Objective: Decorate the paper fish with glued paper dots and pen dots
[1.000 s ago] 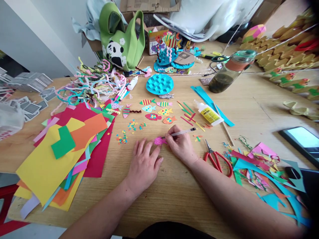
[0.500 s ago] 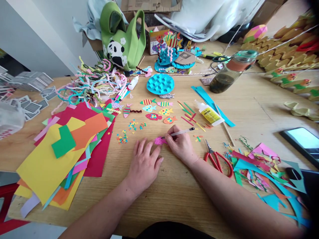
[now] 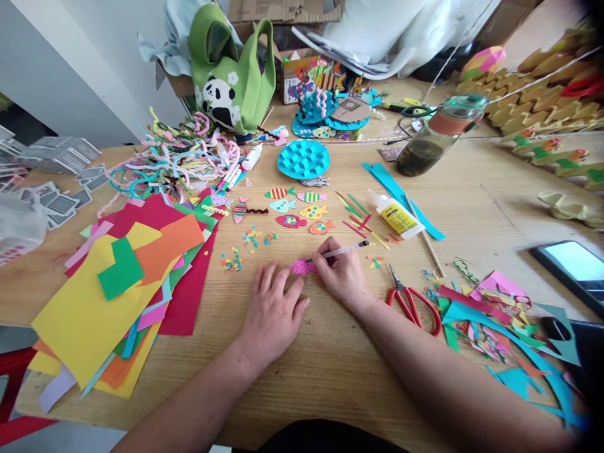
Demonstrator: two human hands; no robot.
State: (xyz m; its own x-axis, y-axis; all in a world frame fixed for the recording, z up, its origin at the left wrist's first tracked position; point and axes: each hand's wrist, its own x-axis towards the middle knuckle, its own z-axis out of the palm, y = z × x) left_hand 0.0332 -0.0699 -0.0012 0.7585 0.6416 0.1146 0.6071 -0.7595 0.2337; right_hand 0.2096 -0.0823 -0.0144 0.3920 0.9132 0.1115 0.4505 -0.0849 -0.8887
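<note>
My right hand (image 3: 340,272) is closed around a slim pen (image 3: 346,250), its tip down at a small pink paper fish (image 3: 302,267) marked with dark dots. The fish's tail end is hidden under my right fingers. My left hand (image 3: 277,302) lies flat with fingers spread, its fingertips beside the fish's near left edge. Just beyond my hands are several decorated paper fish, among them an orange one (image 3: 321,227) and a red one (image 3: 290,221). Tiny paper confetti (image 3: 232,260) lies to the left of them, and thin coloured paper strips (image 3: 357,217) to the right.
Coloured paper sheets (image 3: 94,308) are stacked at left, below a heap of pipe cleaners (image 3: 174,157). Right of my hands lie red-handled scissors (image 3: 413,305), a glue bottle (image 3: 397,216), paper scraps (image 3: 509,327) and a phone (image 3: 573,270). A drink bottle (image 3: 425,148) stands farther back.
</note>
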